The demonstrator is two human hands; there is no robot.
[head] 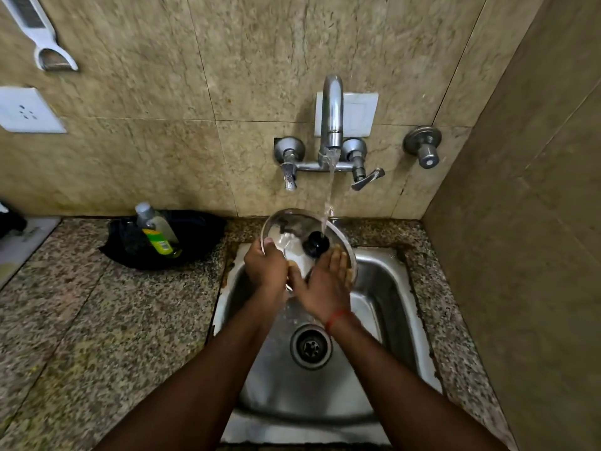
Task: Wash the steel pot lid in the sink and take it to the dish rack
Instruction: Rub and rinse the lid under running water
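A round steel pot lid [292, 227] with a black knob [315, 244] is held tilted over the back of the steel sink [383, 288]. Water runs from the wall tap [331, 115] onto the lid near the knob. My left hand [265, 266] grips the lid's left rim, thumb on the top face. My right hand [325, 281] lies flat on the lid's lower right part, fingers spread against the metal. No dish rack is in view.
A black pan [195, 229] with a clear bottle of green liquid [156, 232] lying in it sits on the granite counter [97, 320] left of the sink. The drain [310, 346] is in the sink's middle. A tiled wall closes the right side.
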